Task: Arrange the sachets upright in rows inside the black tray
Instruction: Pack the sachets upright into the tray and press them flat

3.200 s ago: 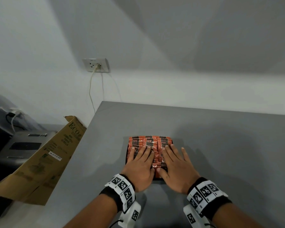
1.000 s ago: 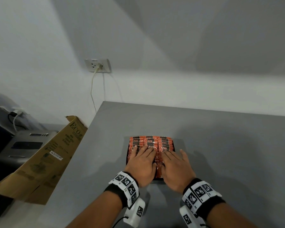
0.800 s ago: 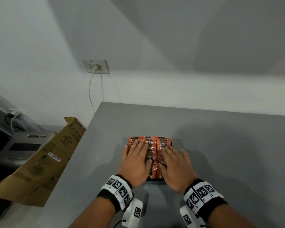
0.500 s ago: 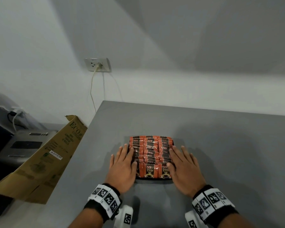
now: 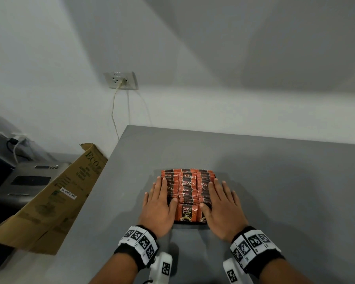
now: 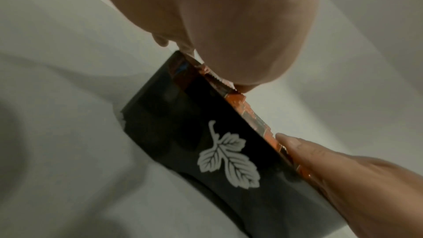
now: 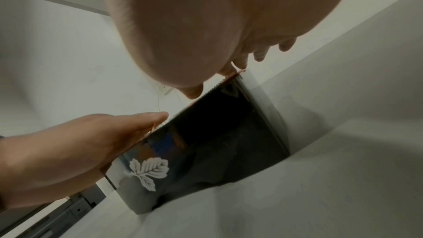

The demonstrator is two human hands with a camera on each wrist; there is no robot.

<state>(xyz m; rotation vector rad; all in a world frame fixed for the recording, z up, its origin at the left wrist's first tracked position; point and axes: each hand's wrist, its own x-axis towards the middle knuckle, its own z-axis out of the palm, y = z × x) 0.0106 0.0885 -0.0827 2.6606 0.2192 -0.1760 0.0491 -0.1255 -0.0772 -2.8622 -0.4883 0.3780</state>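
Both hands lie flat on the sachet rows, one on each side of the black tray.

Head view: the left hand (image 5: 158, 210) and right hand (image 5: 223, 212) rest apart, fingers straight and spread, on the orange-and-black sachets (image 5: 188, 189) packed upright in rows in the black tray (image 5: 190, 223) mid-table (image 5: 285, 191). The front sachet reads "D2X" and "BLACK Coffee". At nine o'clock a cardboard box (image 5: 55, 197) is printed "ECO" with a white sticker too small to read, and at eleven o'clock sits a wall socket (image 5: 121, 80).
Left wrist view: only here and in the right wrist view does a white leaf emblem (image 6: 227, 158) show on the tray wall, with serrated sachet tops above the rim.
Right wrist view: the same leaf, fingers straight over the sachet edges.
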